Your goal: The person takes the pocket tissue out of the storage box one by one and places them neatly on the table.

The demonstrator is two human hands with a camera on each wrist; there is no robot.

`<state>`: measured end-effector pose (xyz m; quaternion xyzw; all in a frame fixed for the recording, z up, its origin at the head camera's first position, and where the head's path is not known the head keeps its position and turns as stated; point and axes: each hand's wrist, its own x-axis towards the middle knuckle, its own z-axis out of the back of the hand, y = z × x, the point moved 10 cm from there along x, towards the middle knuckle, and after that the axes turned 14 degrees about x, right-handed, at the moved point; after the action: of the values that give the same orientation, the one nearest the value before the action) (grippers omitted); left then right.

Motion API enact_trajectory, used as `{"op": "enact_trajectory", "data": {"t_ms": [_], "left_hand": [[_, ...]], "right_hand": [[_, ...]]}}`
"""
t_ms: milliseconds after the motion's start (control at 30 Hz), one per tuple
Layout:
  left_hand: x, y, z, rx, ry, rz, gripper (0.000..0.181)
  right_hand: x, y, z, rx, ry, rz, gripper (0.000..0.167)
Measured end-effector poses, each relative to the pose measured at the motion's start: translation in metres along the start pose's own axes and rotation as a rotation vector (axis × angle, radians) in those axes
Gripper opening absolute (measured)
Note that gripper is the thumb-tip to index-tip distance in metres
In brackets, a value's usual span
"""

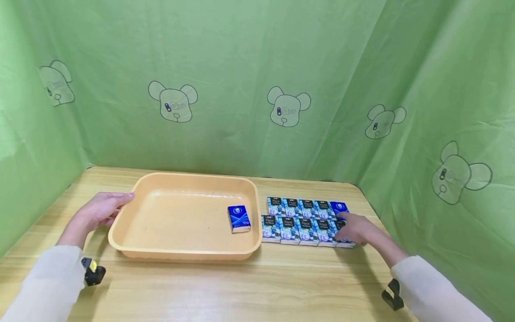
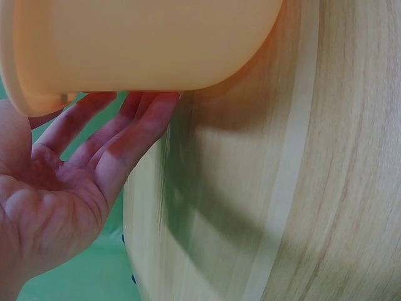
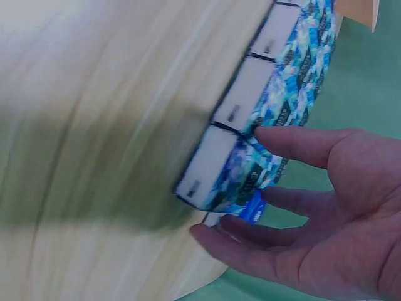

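Note:
A shallow orange plastic tray [image 1: 185,256] stands on the table, with a blue tissue pack [image 1: 239,219] lying inside near its right wall. My left hand [image 1: 102,209] holds the tray's left rim; in the left wrist view its fingers [image 2: 135,128] lie against the outer wall, below the rim. To the right of the tray, floral tissue packs [image 1: 307,230] lie in two rows. Another blue pack [image 1: 339,206] ends the back row. My right hand [image 1: 356,227] is over the right end, its spread fingers around the front row's end pack [image 3: 229,175], which it partly covers.
The wooden table [image 1: 193,290] extends in front of the tray and packs. A green curtain [image 1: 229,147] printed with bear faces encloses the back and both sides. A black device [image 1: 94,271] hangs under the left wrist and another device [image 1: 392,295] under the right.

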<state>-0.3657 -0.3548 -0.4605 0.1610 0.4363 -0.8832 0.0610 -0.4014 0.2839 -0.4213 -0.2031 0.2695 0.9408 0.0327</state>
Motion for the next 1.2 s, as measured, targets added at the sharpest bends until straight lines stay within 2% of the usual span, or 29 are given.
{"op": "enact_trajectory", "data": {"t_ms": [133,333,433,700,933,1200], "left_hand": [[0.000,0.000,0.000,-0.004,0.001,0.000,0.077],[-0.001,-0.001,0.000,0.002,-0.004,0.000,0.077],[-0.002,-0.002,0.000,0.008,-0.005,-0.003,0.077],[-0.002,-0.003,0.000,-0.001,-0.006,-0.003,0.077],[-0.003,-0.003,0.000,-0.013,-0.005,-0.004,0.077],[-0.001,-0.001,0.000,-0.016,-0.004,0.000,0.077]], "right_hand": [[-0.001,0.011,0.005,-0.045,-0.005,-0.003,0.091],[0.000,0.042,0.009,-0.162,-0.069,0.091,0.083],[0.002,0.055,0.008,-0.183,-0.099,0.119,0.080],[0.005,0.091,-0.004,-0.160,-0.124,0.154,0.074],[0.007,0.133,-0.016,-0.118,-0.154,0.212,0.071],[-0.001,0.181,-0.032,-0.110,-0.175,0.280,0.066]]}}
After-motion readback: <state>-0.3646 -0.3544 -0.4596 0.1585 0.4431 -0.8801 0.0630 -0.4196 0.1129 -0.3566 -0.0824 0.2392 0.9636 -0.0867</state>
